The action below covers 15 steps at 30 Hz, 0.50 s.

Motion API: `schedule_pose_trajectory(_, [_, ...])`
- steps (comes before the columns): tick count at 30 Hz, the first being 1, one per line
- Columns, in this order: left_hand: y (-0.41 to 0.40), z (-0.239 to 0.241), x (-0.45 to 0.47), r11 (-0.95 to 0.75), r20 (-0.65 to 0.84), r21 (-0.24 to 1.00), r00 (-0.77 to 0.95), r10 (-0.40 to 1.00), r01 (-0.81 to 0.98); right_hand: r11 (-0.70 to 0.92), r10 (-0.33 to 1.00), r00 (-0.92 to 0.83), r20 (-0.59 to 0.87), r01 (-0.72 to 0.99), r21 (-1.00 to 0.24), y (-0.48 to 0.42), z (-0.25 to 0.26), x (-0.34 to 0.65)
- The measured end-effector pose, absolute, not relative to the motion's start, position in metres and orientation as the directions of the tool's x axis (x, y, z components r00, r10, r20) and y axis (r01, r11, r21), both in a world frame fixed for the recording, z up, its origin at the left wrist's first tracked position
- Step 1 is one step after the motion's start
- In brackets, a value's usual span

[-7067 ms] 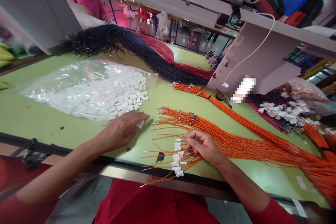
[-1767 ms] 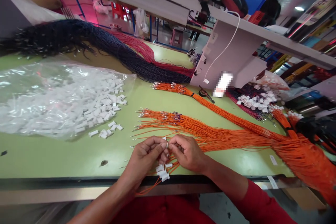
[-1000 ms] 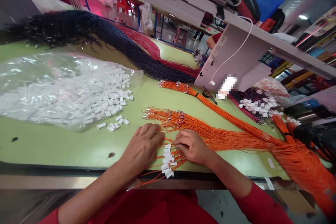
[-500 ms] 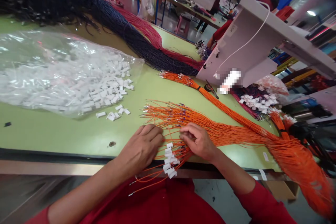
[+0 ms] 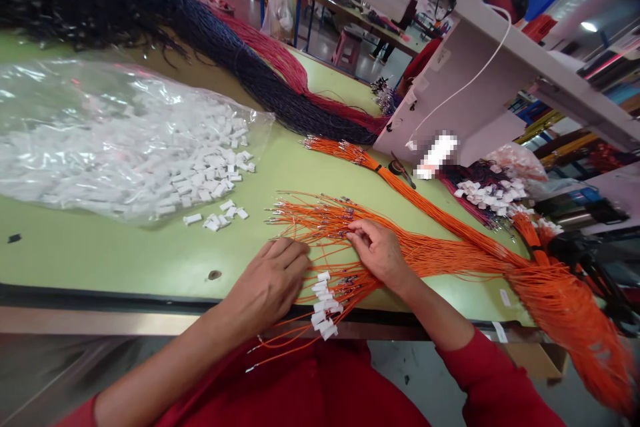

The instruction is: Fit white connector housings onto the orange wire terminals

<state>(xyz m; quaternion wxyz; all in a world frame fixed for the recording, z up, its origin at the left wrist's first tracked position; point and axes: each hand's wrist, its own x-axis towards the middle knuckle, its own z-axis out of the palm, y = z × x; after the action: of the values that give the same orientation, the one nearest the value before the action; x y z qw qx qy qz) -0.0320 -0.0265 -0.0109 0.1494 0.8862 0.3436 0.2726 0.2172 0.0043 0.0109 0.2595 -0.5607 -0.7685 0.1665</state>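
Note:
My left hand (image 5: 269, 283) lies flat on the green table (image 5: 115, 260) near its front edge, fingers stretched out over thin orange wires beside a row of white connectors (image 5: 324, 303) fitted on wire ends. My right hand (image 5: 377, 252) is further back, its fingertips pinched on a wire in the loose orange wire bundle (image 5: 430, 257), near the metal-tipped ends. A clear plastic bag (image 5: 90, 140) spilling small white connectors lies to the left, with several loose connectors (image 5: 215, 217) on the table by its mouth.
A dark blue wire bundle (image 5: 210, 40) and a red wire bundle (image 5: 295, 77) run across the back of the table. Another tied orange bundle (image 5: 400, 183) lies by a white stand (image 5: 450, 93). More white connectors (image 5: 487, 193) sit at the right.
My right hand has moved away from the finished connectors, back into the loose orange bundle, and pinched there. My left hand has stayed flat on the wires. Earlier both hands held a connector together.

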Motion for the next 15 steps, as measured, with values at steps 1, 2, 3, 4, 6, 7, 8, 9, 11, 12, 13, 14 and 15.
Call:
schedule_pose_trajectory(1, [-0.026, -0.01, -0.032, -0.717, 0.385, 0.461, 0.61, 0.693, 0.523, 0.327, 0.944, -0.243, 0.224, 0.777, -0.537, 0.003, 0.011, 0.216])
schedule_pose_trajectory(2, [-0.026, -0.01, -0.032, -0.716, 0.39, 0.468, 0.605, 0.694, 0.518, 0.353, 0.935, -0.268, 0.233, 0.775, -0.523, 0.002, 0.011, 0.215])
schedule_pose_trajectory(3, [-0.026, -0.009, -0.032, -0.715, 0.394, 0.473, 0.602, 0.694, 0.515, 0.389, 0.921, -0.309, 0.238, 0.77, -0.506, 0.001, 0.011, 0.214])
schedule_pose_trajectory(4, [-0.026, -0.008, -0.031, -0.715, 0.398, 0.475, 0.6, 0.694, 0.513, 0.428, 0.904, -0.356, 0.239, 0.762, -0.486, 0.001, 0.012, 0.213])
schedule_pose_trajectory(6, [-0.026, -0.008, -0.031, -0.719, 0.402, 0.467, 0.601, 0.691, 0.515, 0.477, 0.879, -0.417, 0.232, 0.759, -0.443, 0.001, 0.013, 0.211])
schedule_pose_trajectory(7, [-0.026, -0.008, -0.031, -0.72, 0.401, 0.462, 0.603, 0.69, 0.518, 0.487, 0.873, -0.431, 0.227, 0.765, -0.422, 0.001, 0.014, 0.21])
schedule_pose_trajectory(8, [-0.026, -0.007, -0.031, -0.721, 0.397, 0.456, 0.606, 0.689, 0.522, 0.491, 0.871, -0.438, 0.221, 0.775, -0.398, 0.002, 0.013, 0.209])
schedule_pose_trajectory(9, [-0.026, -0.007, -0.031, -0.722, 0.394, 0.452, 0.609, 0.688, 0.524, 0.492, 0.87, -0.443, 0.215, 0.788, -0.37, 0.003, 0.013, 0.208])
schedule_pose_trajectory(11, [-0.026, -0.007, -0.031, -0.723, 0.389, 0.448, 0.614, 0.687, 0.526, 0.493, 0.87, -0.452, 0.198, 0.81, -0.316, 0.005, 0.012, 0.206])
schedule_pose_trajectory(12, [-0.026, -0.007, -0.031, -0.723, 0.386, 0.448, 0.615, 0.687, 0.526, 0.494, 0.87, -0.457, 0.186, 0.817, -0.298, 0.006, 0.011, 0.206])
schedule_pose_trajectory(13, [-0.026, -0.007, -0.031, -0.722, 0.384, 0.45, 0.616, 0.688, 0.525, 0.492, 0.87, -0.46, 0.176, 0.821, -0.288, 0.007, 0.011, 0.205])
schedule_pose_trajectory(14, [-0.026, -0.006, -0.031, -0.72, 0.382, 0.453, 0.615, 0.689, 0.526, 0.488, 0.873, -0.458, 0.169, 0.825, -0.285, 0.008, 0.011, 0.205])
schedule_pose_trajectory(15, [-0.026, -0.006, -0.031, -0.718, 0.382, 0.457, 0.613, 0.692, 0.526, 0.482, 0.876, -0.454, 0.162, 0.828, -0.288, 0.009, 0.011, 0.204])
